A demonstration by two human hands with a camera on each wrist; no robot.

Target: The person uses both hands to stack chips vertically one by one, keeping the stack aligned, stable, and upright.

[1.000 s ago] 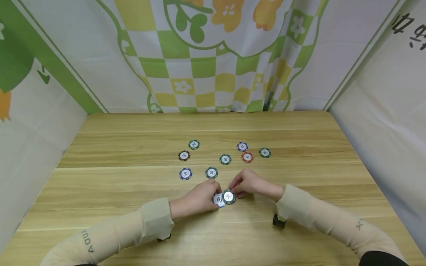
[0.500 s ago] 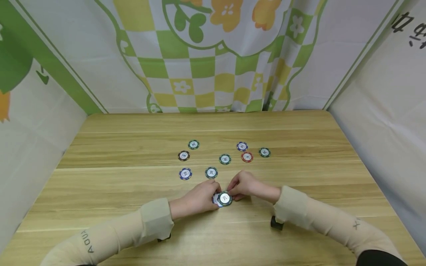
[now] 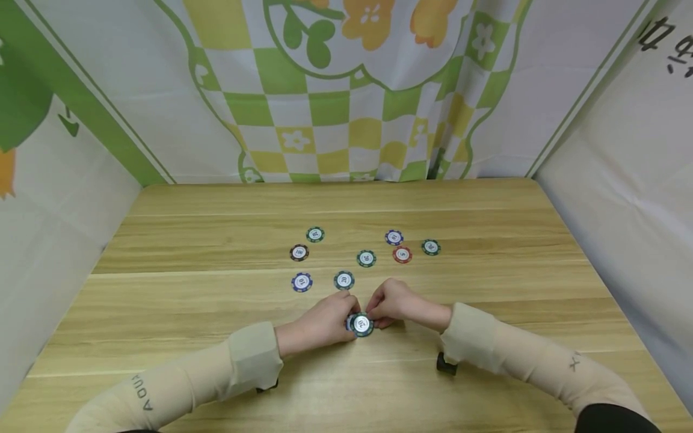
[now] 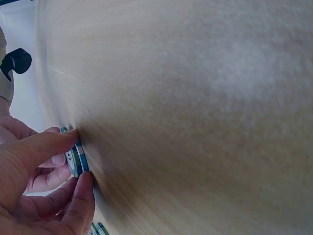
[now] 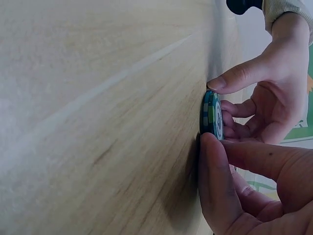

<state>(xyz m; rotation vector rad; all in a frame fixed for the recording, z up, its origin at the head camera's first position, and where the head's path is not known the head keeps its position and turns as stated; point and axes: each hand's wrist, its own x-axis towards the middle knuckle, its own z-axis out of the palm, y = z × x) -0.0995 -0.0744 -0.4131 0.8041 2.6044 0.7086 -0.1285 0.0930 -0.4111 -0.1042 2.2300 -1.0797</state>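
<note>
A green poker chip marked 20 [image 3: 362,324] lies over a blue-edged chip [image 3: 349,325], covering most of it near the middle of the table. My right hand [image 3: 397,302] pinches the green chip at its right edge between thumb and index finger. From the other side, my left hand [image 3: 322,325] holds the blue-edged chip between thumb and fingers. In the left wrist view, the green chip [image 4: 73,161] sits flat against the one below. The right wrist view shows two chip edges together, the green chip [image 5: 218,117] uppermost, with fingertips of both hands at the rim.
Several single chips lie flat beyond the hands on the wooden table [image 3: 216,355]: a green chip [image 3: 343,280] closest, a blue chip [image 3: 302,282] and a black chip [image 3: 299,252] to the left, and a red chip [image 3: 402,255] to the right. A patterned curtain [image 3: 335,108] hangs behind.
My right hand has moved left with the green chip, bringing it from partly overlapping the blue-edged chip to nearly covering it. The left hand has stayed in place.
</note>
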